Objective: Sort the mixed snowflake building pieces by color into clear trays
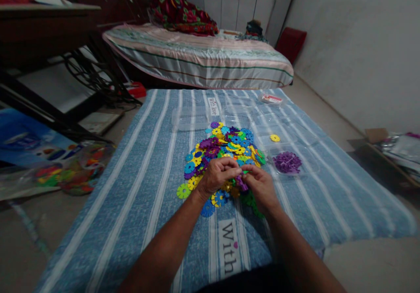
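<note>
A heap of flat plastic snowflake discs in purple, yellow, blue and green lies on a blue striped cloth. Both hands meet over the near edge of the heap. My left hand is curled, its fingertips pinched together toward the right hand. My right hand is closed too, and a purple disc shows between the two hands' fingertips. A clear tray to the right holds only purple discs. One yellow disc lies in another clear tray behind it.
More clear plastic trays and a lid with a red label lie at the cloth's far end. A mattress is beyond. A dark table and a sewing-machine treadle stand at left, with a bag of colourful pieces on the floor.
</note>
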A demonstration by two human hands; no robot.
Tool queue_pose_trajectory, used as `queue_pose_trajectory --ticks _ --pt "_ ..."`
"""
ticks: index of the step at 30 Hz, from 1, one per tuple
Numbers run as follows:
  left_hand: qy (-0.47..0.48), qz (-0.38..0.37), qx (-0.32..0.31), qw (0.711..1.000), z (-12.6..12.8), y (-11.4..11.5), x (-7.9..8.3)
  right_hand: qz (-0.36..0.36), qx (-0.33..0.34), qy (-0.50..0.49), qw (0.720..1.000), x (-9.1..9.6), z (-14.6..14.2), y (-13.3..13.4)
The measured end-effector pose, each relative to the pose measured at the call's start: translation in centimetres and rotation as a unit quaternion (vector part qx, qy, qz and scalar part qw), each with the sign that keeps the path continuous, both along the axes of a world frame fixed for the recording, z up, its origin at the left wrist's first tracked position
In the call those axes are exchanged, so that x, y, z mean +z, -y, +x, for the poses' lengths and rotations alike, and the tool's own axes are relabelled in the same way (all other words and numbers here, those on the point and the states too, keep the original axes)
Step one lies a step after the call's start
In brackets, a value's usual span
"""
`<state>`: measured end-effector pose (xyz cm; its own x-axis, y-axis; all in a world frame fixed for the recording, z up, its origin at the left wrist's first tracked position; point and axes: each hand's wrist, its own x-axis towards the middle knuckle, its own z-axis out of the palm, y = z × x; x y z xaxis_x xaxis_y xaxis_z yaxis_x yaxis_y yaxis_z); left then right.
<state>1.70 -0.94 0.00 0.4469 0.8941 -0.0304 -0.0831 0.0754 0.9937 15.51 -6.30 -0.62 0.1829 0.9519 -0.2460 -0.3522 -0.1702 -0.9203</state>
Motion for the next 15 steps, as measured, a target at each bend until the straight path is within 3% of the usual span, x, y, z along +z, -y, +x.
queue_pose_trajectory --ticks 15 --pt "0.028 -0.009 -0.005 1.0 0.11 0.06 0.28 0.026 0.0 0.0 1.0 -0.55 0.28 0.23"
